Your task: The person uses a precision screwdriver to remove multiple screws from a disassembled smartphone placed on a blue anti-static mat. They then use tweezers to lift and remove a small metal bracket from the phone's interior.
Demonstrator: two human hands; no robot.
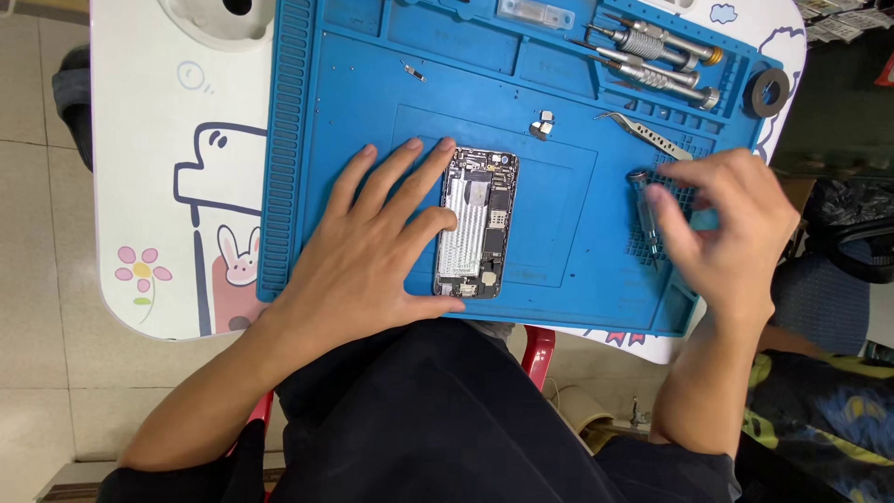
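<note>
an opened phone [477, 224] with its insides exposed is pinned flat on the blue mat [317, 140] by the spread left hand [368, 247], fingers resting along its left edge. a small screwdriver [644, 210] is pinched in the right hand [731, 233], well apart from the left. curved tweezers [644, 133] lie just beyond the right hand, with more screwdrivers [652, 56] farther off on the white desk [158, 186].

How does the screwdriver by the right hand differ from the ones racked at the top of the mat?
The screwdriver by the right hand lies alone on the blue mat, running near to far; the racked screwdrivers lie grouped in the top tray, slanted sideways. The right hand's fingers are at the lone one; nothing touches the racked ones. All are slim, silver, knurled tools. The left hand rests on the opened phone.
</note>
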